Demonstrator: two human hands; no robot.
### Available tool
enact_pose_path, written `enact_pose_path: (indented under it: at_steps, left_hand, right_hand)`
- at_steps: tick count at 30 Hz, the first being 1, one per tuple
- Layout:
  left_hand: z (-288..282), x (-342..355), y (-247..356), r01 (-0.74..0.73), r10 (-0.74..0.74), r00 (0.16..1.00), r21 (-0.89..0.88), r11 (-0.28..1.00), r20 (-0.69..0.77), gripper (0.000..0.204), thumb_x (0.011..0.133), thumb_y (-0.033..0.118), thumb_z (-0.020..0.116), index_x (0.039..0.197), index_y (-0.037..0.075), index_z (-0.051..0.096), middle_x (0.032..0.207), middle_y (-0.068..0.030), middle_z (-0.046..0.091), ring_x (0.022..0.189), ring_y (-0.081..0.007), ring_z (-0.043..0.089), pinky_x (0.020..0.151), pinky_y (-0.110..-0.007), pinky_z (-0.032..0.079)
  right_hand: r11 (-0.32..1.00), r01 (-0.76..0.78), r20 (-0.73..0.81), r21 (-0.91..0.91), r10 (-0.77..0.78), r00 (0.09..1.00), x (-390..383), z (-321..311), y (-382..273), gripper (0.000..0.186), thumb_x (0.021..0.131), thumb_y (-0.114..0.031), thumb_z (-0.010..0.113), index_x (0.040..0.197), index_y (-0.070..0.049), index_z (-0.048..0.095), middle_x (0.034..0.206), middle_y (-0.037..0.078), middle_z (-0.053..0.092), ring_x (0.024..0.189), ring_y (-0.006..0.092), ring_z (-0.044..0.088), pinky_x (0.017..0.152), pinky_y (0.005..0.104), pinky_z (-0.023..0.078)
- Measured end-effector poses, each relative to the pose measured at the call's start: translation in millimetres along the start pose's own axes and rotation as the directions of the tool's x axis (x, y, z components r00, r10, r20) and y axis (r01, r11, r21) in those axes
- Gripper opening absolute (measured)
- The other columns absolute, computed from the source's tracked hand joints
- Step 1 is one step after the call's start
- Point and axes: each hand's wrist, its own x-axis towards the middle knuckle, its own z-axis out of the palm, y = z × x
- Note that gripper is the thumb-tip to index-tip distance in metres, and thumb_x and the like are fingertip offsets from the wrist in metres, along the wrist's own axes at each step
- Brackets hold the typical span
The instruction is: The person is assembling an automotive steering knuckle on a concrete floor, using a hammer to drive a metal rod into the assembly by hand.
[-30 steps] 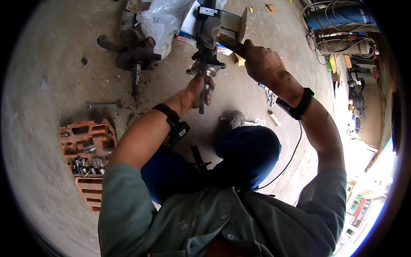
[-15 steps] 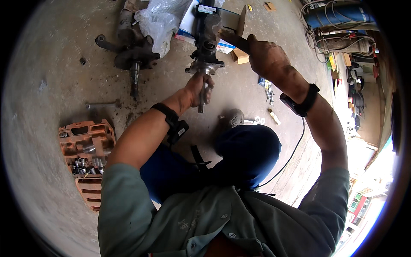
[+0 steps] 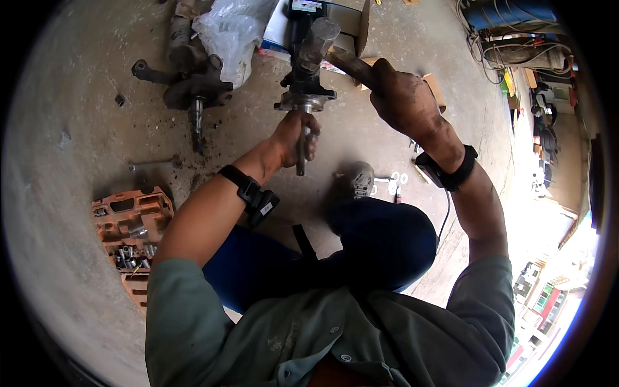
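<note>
My left hand [image 3: 297, 138] is closed round a shiny metal rod [image 3: 301, 158] that stands at the flange of a black metal assembly [image 3: 305, 82]. The rod's lower end sticks out below my fingers. A hammer is gripped in my right hand [image 3: 407, 100], its wooden handle [image 3: 351, 66] pointing up and left. The stout hammer head [image 3: 319, 42] hangs over the black assembly and hides part of its body. Whether the head touches the assembly I cannot tell.
An old, rusty assembly [image 3: 198, 90] lies left beside a clear plastic bag [image 3: 233, 35]. Behind is an opened carton [image 3: 277, 32]. A wrench [image 3: 155, 164] and an orange socket case [image 3: 132, 209] lie lower left. Pale rings [image 3: 393, 186] lie near my shoe [image 3: 363, 179]. Hoses [image 3: 554, 35] hang upper right.
The hammer and my right hand have come slightly lower and nearer, and the hammer head now shows clearly. My left hand keeps its grip on the rod. The whole view has shifted a little.
</note>
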Motion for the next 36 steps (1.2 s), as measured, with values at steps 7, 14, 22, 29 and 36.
enact_pose_path:
  at_steps: [7,14,22,29,36]
  left_hand:
    - [8.4,2.9,5.1,0.015,-0.01,0.996,0.053,0.998,-0.091,0.015,0.073,0.021,0.063,0.074,0.008,0.054,0.06,-0.0036,0.048,0.047,-0.0179,0.048,0.047,-0.033,0.041]
    - [17.6,9.9,-1.3,0.001,0.025,0.974,0.117,0.993,-0.226,0.023,0.076,0.023,0.07,0.087,0.007,0.056,0.065,-0.0034,0.053,0.052,-0.016,0.053,0.049,-0.031,0.044]
    - [-5.6,6.6,0.7,0.037,-0.033,0.999,0.137,0.99,-0.034,0.021,0.094,0.016,0.058,0.113,0.007,0.056,0.086,-0.0043,0.054,0.075,-0.0133,0.052,0.071,-0.026,0.045]
    - [32.8,26.2,1.2,0.169,-0.071,0.899,0.191,0.967,-0.433,0.017,0.078,0.02,0.066,0.084,0.01,0.053,0.063,-0.0016,0.05,0.049,-0.016,0.05,0.049,-0.032,0.042]
    - [-15.8,34.8,-1.3,0.211,-0.157,0.933,0.137,0.968,-0.322,0.014,0.074,0.024,0.063,0.083,0.016,0.055,0.062,-0.0017,0.049,0.051,-0.0208,0.049,0.049,-0.037,0.039]
  right_hand:
    - [0.898,-0.331,-0.075,0.291,0.366,0.928,-35.2,67.8,59.3,0.019,0.085,-0.015,0.059,0.096,0.001,0.056,0.079,0.028,0.064,0.08,0.047,0.064,0.07,0.0512,0.053]
    - [0.607,-0.641,0.325,0.47,0.557,0.765,-99.8,211.4,141.7,0.032,0.082,-0.026,0.069,0.098,0.001,0.061,0.084,0.025,0.068,0.081,0.0429,0.067,0.071,0.0474,0.054]
    - [0.517,-0.767,0.334,0.379,0.697,0.635,-130.6,281.1,192.7,0.043,0.084,-0.036,0.072,0.107,0.0,0.062,0.092,0.025,0.07,0.089,0.0352,0.069,0.079,0.0459,0.053]
    - [0.584,-0.768,0.123,0.261,0.769,0.627,-177.3,278.5,188.0,0.059,0.083,-0.024,0.071,0.133,-0.007,0.048,0.126,0.022,0.055,0.118,0.0418,0.05,0.099,0.0485,0.046]
    - [0.473,-0.845,0.318,0.25,0.784,0.533,-163.5,295.2,194.2,0.058,0.079,-0.017,0.068,0.128,0.005,0.045,0.12,0.028,0.055,0.114,0.045,0.053,0.098,0.0499,0.047]
